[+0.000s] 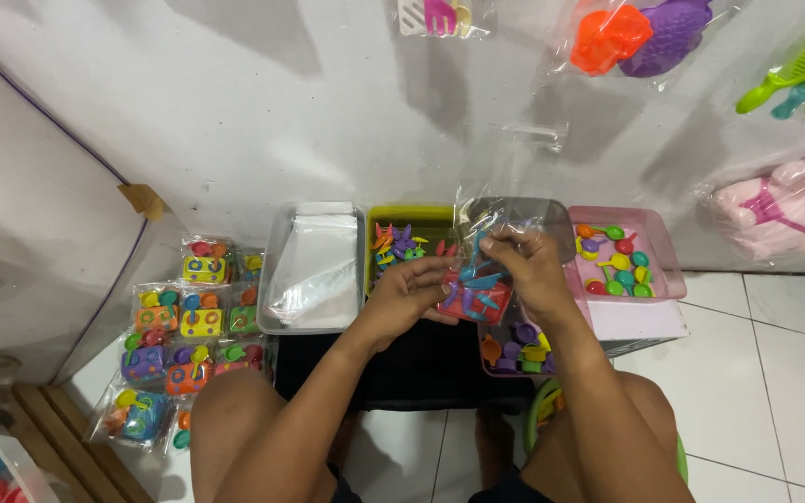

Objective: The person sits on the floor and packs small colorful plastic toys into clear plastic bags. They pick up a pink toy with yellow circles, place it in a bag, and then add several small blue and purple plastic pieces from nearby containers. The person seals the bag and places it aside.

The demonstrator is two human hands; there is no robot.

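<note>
Both hands are up over the bins: the left hand (pixel 409 293) cups a clear plastic bag (pixel 479 279) of red and blue toy pieces from below, the right hand (pixel 525 265) pinching its open top. It hangs above the grey bin (pixel 552 212), between the yellow-green bin (pixel 412 214) and pink bin (pixel 659 247); filled packets (pixel 184 326) cover the floor's left edge.

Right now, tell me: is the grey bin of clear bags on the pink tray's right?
No, the grey bin sits left of the pink tray.
</note>
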